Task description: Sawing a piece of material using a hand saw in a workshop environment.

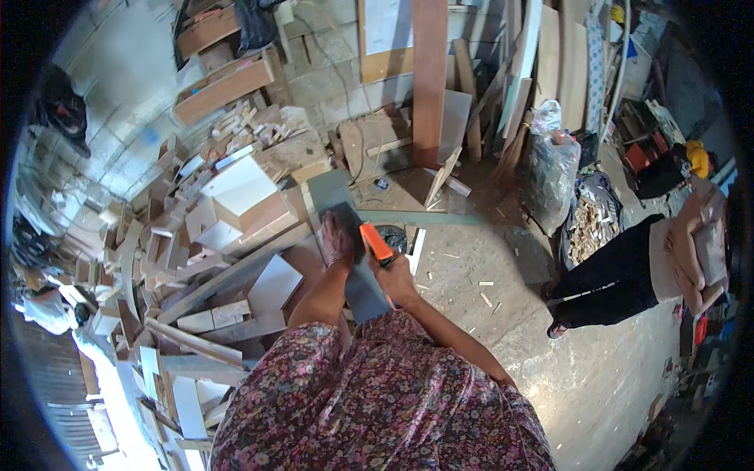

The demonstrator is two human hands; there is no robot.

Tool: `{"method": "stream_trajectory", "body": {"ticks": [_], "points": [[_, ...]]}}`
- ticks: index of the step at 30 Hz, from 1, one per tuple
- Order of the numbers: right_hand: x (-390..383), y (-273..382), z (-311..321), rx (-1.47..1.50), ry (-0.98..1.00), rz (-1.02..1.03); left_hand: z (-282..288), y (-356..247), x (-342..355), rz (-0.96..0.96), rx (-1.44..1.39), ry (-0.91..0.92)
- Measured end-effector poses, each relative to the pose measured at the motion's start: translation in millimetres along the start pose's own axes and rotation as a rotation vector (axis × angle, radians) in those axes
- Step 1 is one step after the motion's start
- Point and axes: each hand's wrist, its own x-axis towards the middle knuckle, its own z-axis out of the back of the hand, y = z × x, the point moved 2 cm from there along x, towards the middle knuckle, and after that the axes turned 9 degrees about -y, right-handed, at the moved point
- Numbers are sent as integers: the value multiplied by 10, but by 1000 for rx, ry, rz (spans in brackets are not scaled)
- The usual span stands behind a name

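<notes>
A long grey board (364, 284) stretches away from my body, slightly tilted to the left. My left hand (338, 239) lies on it with the fingers stretched out over its dark surface. On the board's right side, my right hand (395, 279) is wrapped round an orange-and-black hand tool (376, 242) that looks like a nail gun. Its orange head points away from me, and a bit of orange shows below my fist. My palm hides most of the handle, and the tool's working end is hard to make out.
Wood offcuts (236, 177) and boxy pieces crowd the left. Tall planks (429, 86) lean against the back wall. A clear bag (554, 177) and a dark sack of scraps (589, 224) stand at right, near another person (620, 275). Wood slivers litter the concrete floor (503, 275).
</notes>
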Motion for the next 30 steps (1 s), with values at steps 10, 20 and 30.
{"method": "stream_trajectory", "body": {"ticks": [10,20,30], "points": [[-197,228,171,121,125,-189,-590,143,59,175,-232,-367],[-65,45,-2,124,73,-128,-490,69,106,190,-282,-377],[-171,233,43,39,74,-116,-728,184,70,208,-298,-405]]}}
